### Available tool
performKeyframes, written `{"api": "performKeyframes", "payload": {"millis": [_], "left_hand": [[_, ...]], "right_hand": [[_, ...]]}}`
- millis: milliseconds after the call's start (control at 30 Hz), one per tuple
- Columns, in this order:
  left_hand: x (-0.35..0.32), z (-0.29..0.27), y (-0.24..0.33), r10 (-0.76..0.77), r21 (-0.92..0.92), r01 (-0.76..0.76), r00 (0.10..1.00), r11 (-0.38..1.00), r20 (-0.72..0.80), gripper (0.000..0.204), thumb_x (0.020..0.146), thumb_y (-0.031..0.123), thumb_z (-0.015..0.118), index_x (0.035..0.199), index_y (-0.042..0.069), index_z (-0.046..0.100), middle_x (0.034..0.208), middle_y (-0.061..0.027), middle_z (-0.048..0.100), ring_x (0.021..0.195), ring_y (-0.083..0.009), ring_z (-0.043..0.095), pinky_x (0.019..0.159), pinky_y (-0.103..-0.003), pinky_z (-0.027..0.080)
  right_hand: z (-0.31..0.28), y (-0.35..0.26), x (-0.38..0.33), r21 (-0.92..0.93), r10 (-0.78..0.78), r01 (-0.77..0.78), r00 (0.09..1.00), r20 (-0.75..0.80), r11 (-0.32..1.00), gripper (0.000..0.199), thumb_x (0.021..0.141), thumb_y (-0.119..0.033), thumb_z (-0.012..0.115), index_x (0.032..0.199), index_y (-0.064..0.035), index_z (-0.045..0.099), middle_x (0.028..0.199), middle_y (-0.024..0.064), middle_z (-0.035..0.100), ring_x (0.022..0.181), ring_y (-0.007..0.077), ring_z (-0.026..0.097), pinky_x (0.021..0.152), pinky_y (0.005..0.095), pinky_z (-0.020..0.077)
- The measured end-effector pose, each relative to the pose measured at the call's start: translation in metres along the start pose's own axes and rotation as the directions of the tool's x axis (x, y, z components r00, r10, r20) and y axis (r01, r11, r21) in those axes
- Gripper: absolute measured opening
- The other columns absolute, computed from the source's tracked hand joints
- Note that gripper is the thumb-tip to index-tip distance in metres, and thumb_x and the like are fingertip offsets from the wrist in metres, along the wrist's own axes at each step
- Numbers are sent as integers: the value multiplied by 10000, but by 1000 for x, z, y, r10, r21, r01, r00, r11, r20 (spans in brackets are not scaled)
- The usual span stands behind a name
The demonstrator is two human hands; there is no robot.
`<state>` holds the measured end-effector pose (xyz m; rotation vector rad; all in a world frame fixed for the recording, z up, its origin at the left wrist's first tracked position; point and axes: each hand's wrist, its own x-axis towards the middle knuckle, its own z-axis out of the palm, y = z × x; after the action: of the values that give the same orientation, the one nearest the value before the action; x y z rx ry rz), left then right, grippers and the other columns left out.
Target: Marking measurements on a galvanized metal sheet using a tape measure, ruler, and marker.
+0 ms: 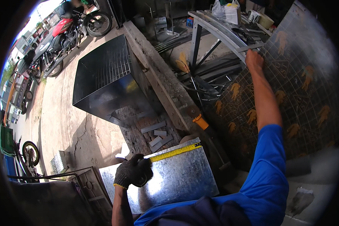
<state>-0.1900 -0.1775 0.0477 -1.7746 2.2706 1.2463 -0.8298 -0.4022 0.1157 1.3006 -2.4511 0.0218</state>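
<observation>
Near the galvanized sheet [177, 177]'s top left corner, gloved left hand [132, 171] clamps a yellow tape measure [176, 151] along the top edge; its case is hidden. Bare right hand [254, 59] grips the patterned panel [301, 94]'s edge, fingertips hidden behind.
</observation>
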Motion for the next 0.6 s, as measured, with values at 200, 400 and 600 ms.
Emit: {"api": "performKeyframes", "payload": {"millis": [200, 400, 600], "left_hand": [[-4, 21, -39, 14, 67, -12, 1000, 998, -25, 540, 969, 578, 573, 1310, 167, 648, 921, -223, 752, 901, -369, 752, 790, -448, 569], [-7, -3, 10, -202, -47, 204, 978, 978, 46, 579, 981, 595, 537, 1345, 154, 630, 1061, -166, 761, 948, -350, 743, 791, -434, 565], [-4, 5, -16, -81, 92, 80, 997, 993, 6, 673, 973, 656, 486, 1353, 118, 627, 979, -199, 763, 894, -363, 753, 796, -441, 569]], "right_hand": [[3, -12, -19, -23, -101, 101, 995, -15, 995, 295, 1059, -247, 479, 1311, -104, 532, 1032, 260, 740, 998, 429, 729, 860, 564, 568], [-44, -4, -52, 211, -209, 315, 888, -410, 925, 348, 1054, -383, 543, 1307, -144, 546, 874, 188, 755, 834, 405, 736, 671, 512, 571], [-111, -40, -204, 872, 49, 341, 923, -381, 351, 304, 1008, -220, 676, 1224, -16, 609, 1003, 125, 725, 836, 122, 691, 626, 259, 548]]}}
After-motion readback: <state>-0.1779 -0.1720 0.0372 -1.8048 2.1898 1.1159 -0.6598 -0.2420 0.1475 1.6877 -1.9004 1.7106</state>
